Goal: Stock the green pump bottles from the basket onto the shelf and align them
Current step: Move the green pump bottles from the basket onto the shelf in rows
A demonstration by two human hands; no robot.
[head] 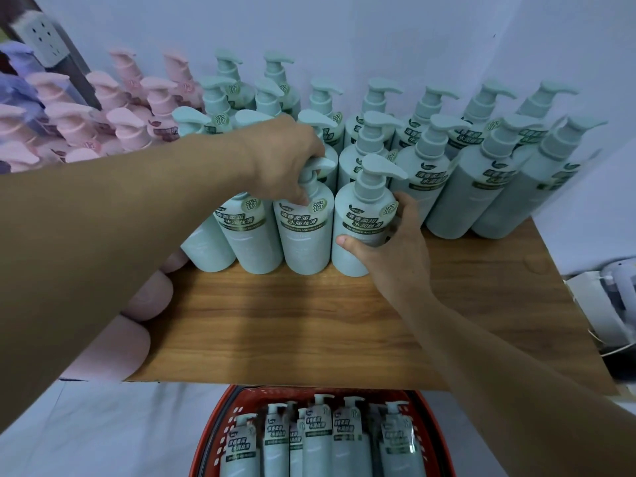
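Curled round the pump neck of one front-row green bottle (pixel 303 232), left hand (pixel 278 160); wrapped round the body of its neighbour bottle (pixel 361 232), right hand (pixel 395 246). Both standing mid-shelf (pixel 309 321), ahead of the back rows. Best twisted gently, labels squared to the front edge, nozzles matching. More waiting in the red basket (pixel 210 442) below.

There is only the one view, from a camera on the person's head, wide-angled and tipped forward and down over the wooden shelf (pixel 309 318), close enough that both forearms reach in from the bottom corners. It faces the pale back wall (pixel 378 32), whose lines bow at the edges. At the lower edge it looks straight down into the red basket (pixel 206 438) below the shelf's front.
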